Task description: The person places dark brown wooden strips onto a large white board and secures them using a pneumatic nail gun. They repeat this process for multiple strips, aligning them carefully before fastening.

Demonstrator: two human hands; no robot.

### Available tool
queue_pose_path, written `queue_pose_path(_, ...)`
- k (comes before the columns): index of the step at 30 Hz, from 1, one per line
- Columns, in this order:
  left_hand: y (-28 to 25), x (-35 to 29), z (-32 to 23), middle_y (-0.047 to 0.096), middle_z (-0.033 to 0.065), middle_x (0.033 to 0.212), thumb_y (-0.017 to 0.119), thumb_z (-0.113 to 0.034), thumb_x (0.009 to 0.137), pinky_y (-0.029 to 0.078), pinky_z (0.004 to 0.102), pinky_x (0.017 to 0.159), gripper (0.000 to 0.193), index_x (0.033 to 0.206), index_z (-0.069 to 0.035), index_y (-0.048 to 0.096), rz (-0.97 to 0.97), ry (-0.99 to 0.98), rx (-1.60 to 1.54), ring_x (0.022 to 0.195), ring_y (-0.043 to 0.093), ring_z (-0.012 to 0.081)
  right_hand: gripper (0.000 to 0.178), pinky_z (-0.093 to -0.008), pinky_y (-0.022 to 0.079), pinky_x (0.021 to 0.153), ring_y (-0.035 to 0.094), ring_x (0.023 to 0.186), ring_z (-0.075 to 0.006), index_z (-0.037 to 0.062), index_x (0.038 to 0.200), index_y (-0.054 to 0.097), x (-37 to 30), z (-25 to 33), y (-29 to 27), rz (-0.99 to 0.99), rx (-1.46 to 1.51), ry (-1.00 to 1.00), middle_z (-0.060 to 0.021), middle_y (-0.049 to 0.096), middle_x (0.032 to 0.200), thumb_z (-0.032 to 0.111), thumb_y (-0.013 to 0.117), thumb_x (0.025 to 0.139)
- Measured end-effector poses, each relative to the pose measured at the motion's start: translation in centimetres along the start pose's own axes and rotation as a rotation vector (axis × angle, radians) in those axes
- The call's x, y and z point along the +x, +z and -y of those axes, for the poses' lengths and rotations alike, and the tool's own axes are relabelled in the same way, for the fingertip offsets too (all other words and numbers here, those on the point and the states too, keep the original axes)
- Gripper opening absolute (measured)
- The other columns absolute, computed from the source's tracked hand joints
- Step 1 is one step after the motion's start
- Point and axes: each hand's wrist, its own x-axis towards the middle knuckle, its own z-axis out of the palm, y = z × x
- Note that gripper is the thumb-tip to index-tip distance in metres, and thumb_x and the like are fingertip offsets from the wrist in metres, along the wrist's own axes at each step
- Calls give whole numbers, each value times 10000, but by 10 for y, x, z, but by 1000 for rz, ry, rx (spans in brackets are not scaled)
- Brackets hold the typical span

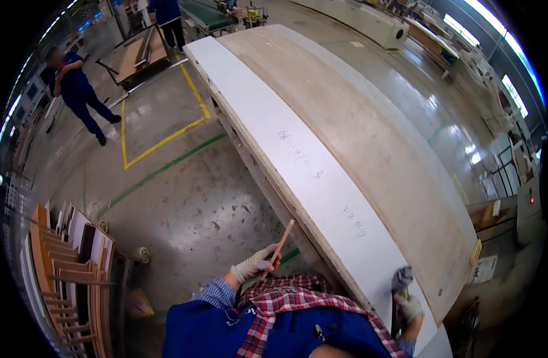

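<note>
My left hand (255, 265), in a pale work glove, is closed round a thin wooden strip (284, 237) that slants up beside the table edge. My right hand (412, 306), also gloved, grips a dark grey hand tool with a rounded head (401, 277) over the near end of a long white board (298, 146); its exact kind is hard to make out. Handwritten pencil marks run along the board. Beneath and beyond it lies a wide, worn, light-brown panel (345, 125).
At lower left a rack (68, 280) holds several boards and strips. One person in blue (77, 89) stands at the far left, another (166, 24) near a green conveyor (207, 16). A loaded cart (143, 55) stands by yellow floor lines (161, 143). Machinery (369, 27) lines the back.
</note>
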Motion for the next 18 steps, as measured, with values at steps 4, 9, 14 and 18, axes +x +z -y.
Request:
queue_pose_path(4, -33, 26, -44, 468, 51, 1113, 703, -263, 663, 415, 286, 891, 810, 1351, -98, 310, 78, 29, 69, 1040, 478, 171, 401, -291, 398, 464, 492, 499, -144, 26, 885, 565, -11, 171, 64, 123, 117, -115, -37, 540, 602, 394, 660, 759)
queue_pose_path(9, -76, 47, -82, 468, 57, 1127, 667, -288, 670, 411, 220, 881, 773, 1333, -71, 332, 67, 81, -107, 1087, 467, 164, 390, -271, 384, 400, 483, 424, -132, 53, 744, 525, 31, 329, 131, 350, 92, -303, -29, 501, 518, 425, 638, 777)
queue_pose_path(14, -181, 17, -134, 471, 64, 1110, 608, -227, 671, 413, 245, 870, 778, 1354, -50, 282, -158, 78, -16, 1006, 488, 158, 423, -268, 384, 402, 487, 421, -129, 49, 718, 527, 95, 482, 207, 442, 2, -543, -26, 508, 500, 459, 601, 793)
queue_pose_path(18, -264, -32, -179, 522, 84, 1011, 594, -172, 612, 452, 291, 856, 706, 1262, 3, 380, -611, 329, -116, 925, 543, 193, 411, -274, 391, 395, 493, 403, -138, 49, 698, 528, 131, 608, 262, 484, -109, -556, -28, 511, 499, 439, 569, 822)
